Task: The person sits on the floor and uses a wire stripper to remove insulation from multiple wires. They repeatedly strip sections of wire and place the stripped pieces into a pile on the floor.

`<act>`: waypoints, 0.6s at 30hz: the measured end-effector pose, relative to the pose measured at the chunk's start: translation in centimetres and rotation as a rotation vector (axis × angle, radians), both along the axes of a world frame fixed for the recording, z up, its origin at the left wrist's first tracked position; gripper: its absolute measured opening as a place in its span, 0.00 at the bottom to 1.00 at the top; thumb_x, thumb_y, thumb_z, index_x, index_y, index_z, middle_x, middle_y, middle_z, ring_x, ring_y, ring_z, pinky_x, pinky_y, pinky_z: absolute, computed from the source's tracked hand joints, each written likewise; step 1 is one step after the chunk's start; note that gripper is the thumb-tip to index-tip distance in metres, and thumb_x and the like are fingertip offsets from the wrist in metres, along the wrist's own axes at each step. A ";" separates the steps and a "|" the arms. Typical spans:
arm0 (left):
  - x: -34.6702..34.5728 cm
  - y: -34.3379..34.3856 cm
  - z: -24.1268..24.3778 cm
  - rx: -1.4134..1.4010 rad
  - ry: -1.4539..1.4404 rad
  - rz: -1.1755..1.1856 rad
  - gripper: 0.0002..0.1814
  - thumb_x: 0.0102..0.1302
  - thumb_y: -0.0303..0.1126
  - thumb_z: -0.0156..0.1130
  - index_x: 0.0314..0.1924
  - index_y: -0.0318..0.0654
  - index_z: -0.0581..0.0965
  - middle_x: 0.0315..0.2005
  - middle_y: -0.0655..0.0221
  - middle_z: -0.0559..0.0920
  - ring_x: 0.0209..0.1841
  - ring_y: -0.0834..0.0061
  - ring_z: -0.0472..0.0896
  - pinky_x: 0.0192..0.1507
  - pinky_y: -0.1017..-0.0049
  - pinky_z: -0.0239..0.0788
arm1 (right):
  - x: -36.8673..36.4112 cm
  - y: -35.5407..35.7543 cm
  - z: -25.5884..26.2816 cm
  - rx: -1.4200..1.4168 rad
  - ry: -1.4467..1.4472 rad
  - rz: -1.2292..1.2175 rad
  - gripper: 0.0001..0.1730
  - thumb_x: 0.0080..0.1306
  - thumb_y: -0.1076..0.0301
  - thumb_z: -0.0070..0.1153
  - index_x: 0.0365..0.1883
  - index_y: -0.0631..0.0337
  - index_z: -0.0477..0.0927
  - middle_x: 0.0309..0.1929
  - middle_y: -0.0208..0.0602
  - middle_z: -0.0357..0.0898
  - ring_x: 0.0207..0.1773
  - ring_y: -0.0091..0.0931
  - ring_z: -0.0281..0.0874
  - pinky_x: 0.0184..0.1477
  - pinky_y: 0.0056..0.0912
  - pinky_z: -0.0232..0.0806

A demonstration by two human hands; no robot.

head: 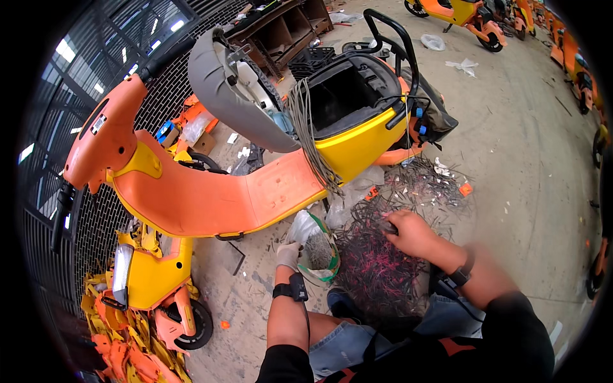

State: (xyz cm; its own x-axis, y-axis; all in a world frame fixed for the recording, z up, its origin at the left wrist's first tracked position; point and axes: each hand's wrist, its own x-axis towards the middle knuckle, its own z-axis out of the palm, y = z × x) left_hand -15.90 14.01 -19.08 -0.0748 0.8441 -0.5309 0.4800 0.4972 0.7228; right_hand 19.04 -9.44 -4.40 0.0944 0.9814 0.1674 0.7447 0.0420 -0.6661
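Observation:
My left hand (288, 255), in a pale glove, is at the left rim of an open white-and-green sack (334, 239). Its fingers are curled, but I cannot tell whether they grip the rim. Inside the sack lies a mass of thin grey strands (318, 251). My bare right hand (411, 232) is closed around a small dark object (389, 227), mostly hidden by the fingers. It is above a heap of cut dark and pink strips (373, 268) on the floor, between the sack and my right leg.
An orange-and-yellow scooter (215, 196) stands before me, its grey seat (220, 91) raised over an open compartment (342, 98). A bundle of grey cords (309, 134) drapes over its body. Scooter panels (129, 344) are piled at lower left. More scooters (459, 16) stand at upper right.

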 end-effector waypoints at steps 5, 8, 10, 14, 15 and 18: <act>0.9 -0.2 0.6 0.041 0.034 -0.024 0.10 0.63 0.29 0.65 0.43 0.37 0.79 0.26 0.68 0.84 0.18 0.76 0.75 0.17 0.72 0.61 | -0.2 0.0 0.0 0.058 0.032 0.014 0.15 0.57 0.69 0.65 0.41 0.67 0.80 0.40 0.50 0.80 0.49 0.48 0.77 0.56 0.48 0.69; -0.6 -0.1 0.9 0.067 0.135 -0.086 0.12 0.63 0.31 0.66 0.45 0.37 0.79 0.25 0.69 0.83 0.19 0.75 0.75 0.18 0.73 0.62 | -0.9 0.2 0.0 0.120 0.031 0.020 0.15 0.58 0.69 0.66 0.41 0.67 0.80 0.40 0.50 0.81 0.49 0.48 0.77 0.57 0.47 0.68; 0.9 -0.3 2.7 0.054 0.204 -0.150 0.14 0.64 0.33 0.66 0.47 0.36 0.78 0.26 0.70 0.82 0.20 0.75 0.76 0.19 0.73 0.63 | -0.7 0.2 -0.2 0.109 0.031 0.018 0.15 0.58 0.69 0.66 0.41 0.67 0.80 0.41 0.50 0.81 0.50 0.48 0.77 0.56 0.47 0.69; 5.1 -2.1 7.5 0.055 -0.300 -0.161 0.17 0.70 0.39 0.62 0.52 0.35 0.80 0.31 0.70 0.81 0.28 0.79 0.77 0.28 0.77 0.68 | -0.3 0.1 0.0 0.069 0.036 -0.001 0.14 0.58 0.69 0.66 0.40 0.67 0.80 0.40 0.50 0.82 0.50 0.48 0.77 0.56 0.48 0.69; 6.0 -2.9 9.1 0.036 -0.413 -0.204 0.18 0.71 0.40 0.61 0.54 0.36 0.78 0.34 0.70 0.81 0.33 0.79 0.78 0.30 0.77 0.68 | -0.2 0.2 -0.1 0.050 0.037 -0.001 0.16 0.58 0.68 0.66 0.41 0.68 0.81 0.41 0.52 0.82 0.50 0.49 0.78 0.55 0.47 0.70; 7.4 -6.2 13.2 0.109 -0.694 -0.350 0.19 0.75 0.41 0.59 0.56 0.36 0.76 0.40 0.69 0.81 0.41 0.79 0.80 0.35 0.78 0.70 | -0.2 0.7 0.4 -0.038 0.110 -0.018 0.18 0.61 0.65 0.67 0.44 0.69 0.81 0.41 0.52 0.83 0.45 0.47 0.81 0.51 0.44 0.73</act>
